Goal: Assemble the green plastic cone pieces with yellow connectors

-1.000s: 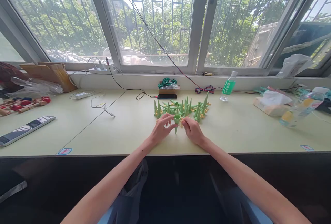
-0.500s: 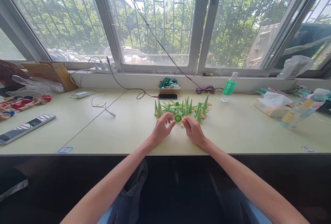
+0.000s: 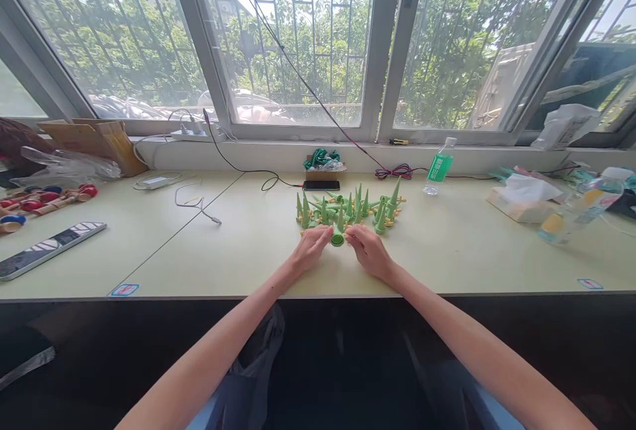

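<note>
Between my hands is a green plastic cone piece (image 3: 337,239), its round hollow end turned toward me. My left hand (image 3: 312,247) is closed at the piece's left side, thumb and fingers pressed together. On the other side my right hand (image 3: 368,249) is closed too, pinching at the piece's right edge. The fingertips partly cover where each hand grips. Just beyond the hands lies a cluster of green pointed cones (image 3: 392,201), several standing point-up and others lying flat, with small yellow parts among them.
A black phone (image 3: 321,185) and a small box of green material (image 3: 324,163) lie behind the cones. A green-labelled bottle (image 3: 438,168) stands to the right, a tissue box (image 3: 521,199) and a large bottle (image 3: 583,208) farther right. Cables (image 3: 199,205) lie left, near a tablet-like device (image 3: 52,249).
My left fingers, spread beside the green piece before, have closed against it. The piece has come down slightly toward me and tilted. My right hand keeps its grip, shifted a little left.
</note>
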`<act>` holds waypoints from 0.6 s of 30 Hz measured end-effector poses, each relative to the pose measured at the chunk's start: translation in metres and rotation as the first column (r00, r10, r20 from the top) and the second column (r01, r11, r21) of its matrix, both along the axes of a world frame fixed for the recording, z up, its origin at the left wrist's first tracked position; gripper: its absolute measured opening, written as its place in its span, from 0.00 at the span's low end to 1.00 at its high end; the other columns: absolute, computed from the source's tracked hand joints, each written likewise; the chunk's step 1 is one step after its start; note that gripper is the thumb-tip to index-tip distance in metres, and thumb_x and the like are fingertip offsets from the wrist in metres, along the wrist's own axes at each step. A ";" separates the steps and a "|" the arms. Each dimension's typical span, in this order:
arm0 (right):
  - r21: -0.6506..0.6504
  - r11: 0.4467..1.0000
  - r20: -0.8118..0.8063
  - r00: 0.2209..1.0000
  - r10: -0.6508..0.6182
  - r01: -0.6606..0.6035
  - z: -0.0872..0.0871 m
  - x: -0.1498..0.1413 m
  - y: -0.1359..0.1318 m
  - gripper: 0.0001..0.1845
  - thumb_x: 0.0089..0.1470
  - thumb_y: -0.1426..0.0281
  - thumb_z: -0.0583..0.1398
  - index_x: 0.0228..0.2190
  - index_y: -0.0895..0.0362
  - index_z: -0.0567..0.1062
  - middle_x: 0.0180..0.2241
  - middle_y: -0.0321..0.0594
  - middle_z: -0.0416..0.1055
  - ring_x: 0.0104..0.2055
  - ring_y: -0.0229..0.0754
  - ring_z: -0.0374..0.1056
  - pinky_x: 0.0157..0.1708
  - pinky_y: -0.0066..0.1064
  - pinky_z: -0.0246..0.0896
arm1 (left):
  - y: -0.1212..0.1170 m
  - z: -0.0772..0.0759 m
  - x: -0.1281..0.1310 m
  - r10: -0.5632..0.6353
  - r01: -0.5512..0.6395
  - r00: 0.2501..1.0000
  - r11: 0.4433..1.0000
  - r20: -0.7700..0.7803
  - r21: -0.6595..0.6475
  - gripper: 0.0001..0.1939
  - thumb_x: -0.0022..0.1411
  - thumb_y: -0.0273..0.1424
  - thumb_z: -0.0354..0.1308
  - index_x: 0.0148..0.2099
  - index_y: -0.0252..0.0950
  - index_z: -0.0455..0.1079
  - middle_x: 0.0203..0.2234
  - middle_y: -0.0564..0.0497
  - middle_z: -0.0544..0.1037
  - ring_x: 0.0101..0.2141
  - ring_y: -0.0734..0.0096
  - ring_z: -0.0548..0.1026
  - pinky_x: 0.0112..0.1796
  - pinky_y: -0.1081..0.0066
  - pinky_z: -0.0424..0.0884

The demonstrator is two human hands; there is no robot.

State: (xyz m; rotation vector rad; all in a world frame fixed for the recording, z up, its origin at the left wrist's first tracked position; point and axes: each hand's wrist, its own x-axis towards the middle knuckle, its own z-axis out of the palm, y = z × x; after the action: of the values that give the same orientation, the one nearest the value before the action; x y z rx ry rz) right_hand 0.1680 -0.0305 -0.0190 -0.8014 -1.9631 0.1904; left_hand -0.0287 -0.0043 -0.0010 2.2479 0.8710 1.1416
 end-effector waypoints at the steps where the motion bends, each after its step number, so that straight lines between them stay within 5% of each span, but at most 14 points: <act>1: -0.002 1.000 -0.005 1.000 0.001 -0.001 0.000 0.000 0.000 0.12 0.68 0.66 0.48 0.33 0.54 0.67 0.29 0.38 0.66 0.31 0.40 0.62 0.34 0.30 0.59 | 0.000 0.000 -0.001 -0.016 0.017 1.000 1.000 -0.015 0.013 0.30 0.71 0.49 0.39 0.22 0.35 0.59 0.21 0.51 0.64 0.25 0.71 0.63 0.30 0.69 0.61; 7: -0.023 1.000 -0.017 1.000 0.002 -0.002 -0.001 0.001 0.002 0.15 0.68 0.67 0.48 0.28 0.54 0.62 0.26 0.35 0.62 0.27 0.38 0.58 0.31 0.29 0.55 | -0.006 0.004 -0.002 -0.034 0.044 0.993 0.995 -0.109 0.084 0.21 0.71 0.43 0.46 0.37 0.35 0.72 0.31 0.48 0.72 0.34 0.67 0.68 0.38 0.67 0.66; 11: -0.058 0.998 -0.014 1.000 -0.017 0.016 -0.003 0.000 0.002 0.16 0.68 0.66 0.47 0.27 0.54 0.60 0.24 0.33 0.60 0.25 0.37 0.55 0.28 0.28 0.53 | -0.009 0.005 0.000 -0.075 0.089 0.992 0.986 -0.102 0.141 0.16 0.70 0.38 0.50 0.54 0.39 0.71 0.38 0.46 0.75 0.39 0.65 0.70 0.42 0.65 0.68; 18: -0.031 0.996 -0.044 0.995 -0.086 0.085 -0.005 0.001 0.004 0.16 0.68 0.66 0.48 0.27 0.54 0.61 0.24 0.34 0.61 0.25 0.37 0.57 0.28 0.28 0.54 | 0.001 -0.004 0.003 -0.032 0.045 0.998 0.966 -0.055 0.253 0.15 0.69 0.35 0.52 0.56 0.41 0.68 0.41 0.46 0.73 0.38 0.68 0.71 0.40 0.68 0.70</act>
State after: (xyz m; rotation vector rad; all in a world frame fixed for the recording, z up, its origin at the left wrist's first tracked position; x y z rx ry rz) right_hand 0.1693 -0.0262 -0.0235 -0.8911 -1.8834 0.1851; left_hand -0.0256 -0.0036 -0.0052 2.4978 0.7314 1.2443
